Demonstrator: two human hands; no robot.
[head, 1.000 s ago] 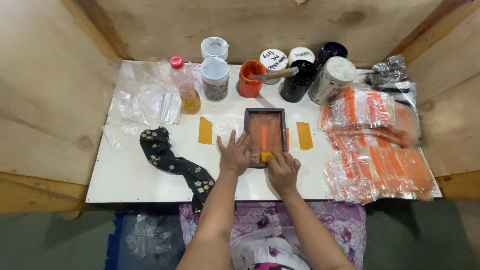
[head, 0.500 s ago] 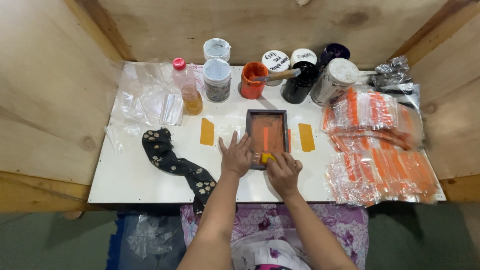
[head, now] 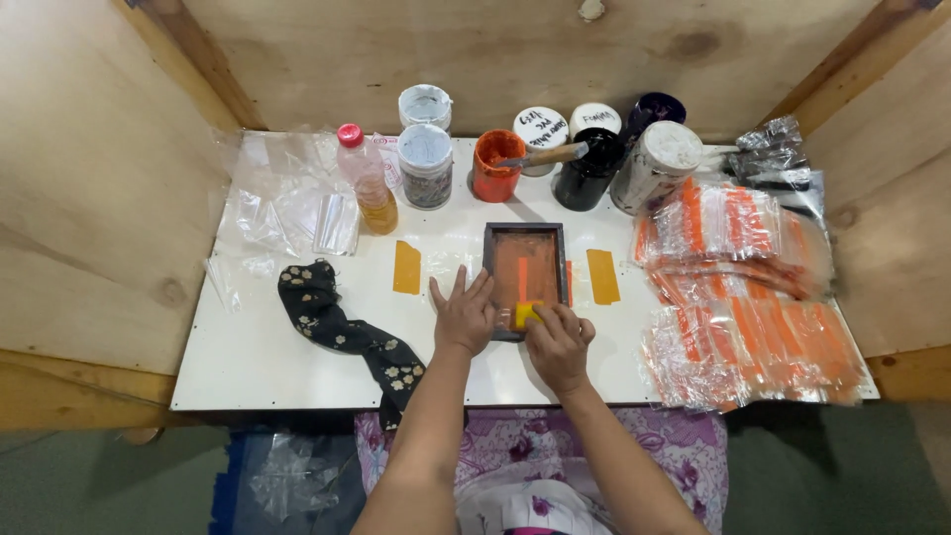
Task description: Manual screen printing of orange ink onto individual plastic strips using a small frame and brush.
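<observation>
A small dark frame [head: 525, 280] with an orange screen is pinned flat on the white table [head: 258, 357] by the left hand [head: 464, 315], which is spread open with the fingers laid across the frame's left edge (nothing is gripped, it's just pressed down). The right hand [head: 558, 342] is curled closed around a little yellow squeegee [head: 526, 315], which is set on the near end of the screen, just at that hand's fingertips. An orange stripe can be seen running up the screen from the squeegee.

Two yellow-orange strips are laid either side of the frame: one [head: 406, 267] just left of the left hand, one [head: 602, 275] just beyond the right hand. A black floral cloth [head: 342, 332] is draped well left of the left hand, down over the table's near edge. Further left and beyond it, clear plastic bags [head: 287, 203] are heaped.

Past both hands, along the far edge, a row of pots is lined up: a bottle [head: 369, 181] with a red cap, two grey-lidded jars, an orange paint pot [head: 496, 165] with a brush [head: 545, 156] rested across it, and some black and white tubs. Right of the right hand, stacks of orange-printed bags [head: 748, 297] are piled up.
</observation>
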